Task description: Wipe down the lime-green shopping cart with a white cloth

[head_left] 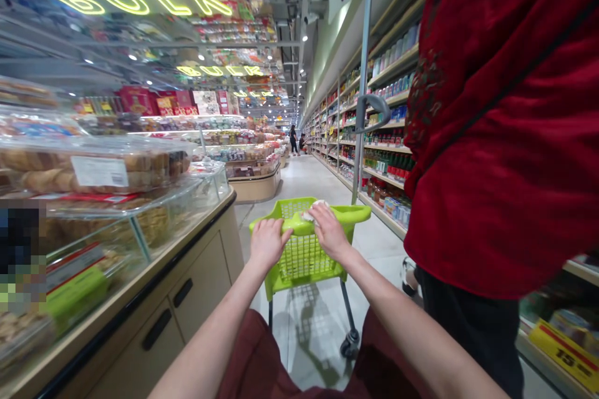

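A small lime-green shopping cart (pixel 304 255) with a lattice basket stands on the floor in front of me. My left hand (pixel 269 240) is wrapped round the left part of its handle, thumb pointing right. Over the handle's right part lies my right hand (pixel 330 230), fingers curled on a crumpled white tissue (pixel 316 208) that is pressed against the green plastic. The hand partly hides the tissue. From this angle I cannot see the inside of the basket well.
At left runs a display counter (pixel 201 261) stacked with clear packs of baked goods (pixel 154 165). On the right, close by, stands a person in a red top (pixel 491 155), before tall shelves of bottles and cans (pixel 393 165). A metal post (pixel 362 74) rises beyond the cart. Two people are far down the aisle (pixel 304 168).
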`<state>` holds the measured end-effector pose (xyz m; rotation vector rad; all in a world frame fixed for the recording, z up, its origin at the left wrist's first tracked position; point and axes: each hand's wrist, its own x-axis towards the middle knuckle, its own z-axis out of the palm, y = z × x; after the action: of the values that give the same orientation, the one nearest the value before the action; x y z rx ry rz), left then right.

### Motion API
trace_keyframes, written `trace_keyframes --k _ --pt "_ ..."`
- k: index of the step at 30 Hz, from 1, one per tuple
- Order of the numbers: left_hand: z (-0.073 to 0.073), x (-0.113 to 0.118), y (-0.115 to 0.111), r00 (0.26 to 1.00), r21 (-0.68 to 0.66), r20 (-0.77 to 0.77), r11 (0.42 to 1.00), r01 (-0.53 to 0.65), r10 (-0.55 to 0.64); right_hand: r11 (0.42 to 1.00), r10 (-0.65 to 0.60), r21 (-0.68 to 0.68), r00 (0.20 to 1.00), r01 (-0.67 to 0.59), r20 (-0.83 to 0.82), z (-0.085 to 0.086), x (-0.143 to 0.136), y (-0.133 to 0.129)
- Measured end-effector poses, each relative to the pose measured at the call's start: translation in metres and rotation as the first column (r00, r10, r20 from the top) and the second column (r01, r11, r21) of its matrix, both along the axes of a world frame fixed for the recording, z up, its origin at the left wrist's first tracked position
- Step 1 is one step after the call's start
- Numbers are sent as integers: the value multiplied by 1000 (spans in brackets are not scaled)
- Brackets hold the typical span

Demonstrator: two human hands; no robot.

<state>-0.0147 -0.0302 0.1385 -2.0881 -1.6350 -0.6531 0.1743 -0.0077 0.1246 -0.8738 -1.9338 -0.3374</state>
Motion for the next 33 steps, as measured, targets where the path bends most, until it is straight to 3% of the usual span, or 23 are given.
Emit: trace_keyframes --k 4,9,12,17,20,29,33 --pt "1 -3 0 1000 -10 11 1000 6 -6 1000 -21 -22 998 22 64 3 1 2" --pt "2 -5 0 1000 -10 17 1000 20 -20 984 -176 -54 980 172 -93 6 34 23" --pt "3 -4 0 1000 -8 23 1000 12 -12 972 -230 -69 963 223 -137 7 34 24" --pt "4 -5 -2 999 -40 54 999 0 2 991 -130 25 990 129 54 4 9 9" --pt "5 -4 -3 998 -48 59 999 -3 6 993 -117 17 992 116 56 2 6 10" --pt "5 21 -12 998 -24 65 1000 15 -14 994 -109 7 994 109 -18 1 40 35" --pt "7 18 -13 990 -59 137 997 52 -44 996 -82 24 993 85 -79 -2 50 43"
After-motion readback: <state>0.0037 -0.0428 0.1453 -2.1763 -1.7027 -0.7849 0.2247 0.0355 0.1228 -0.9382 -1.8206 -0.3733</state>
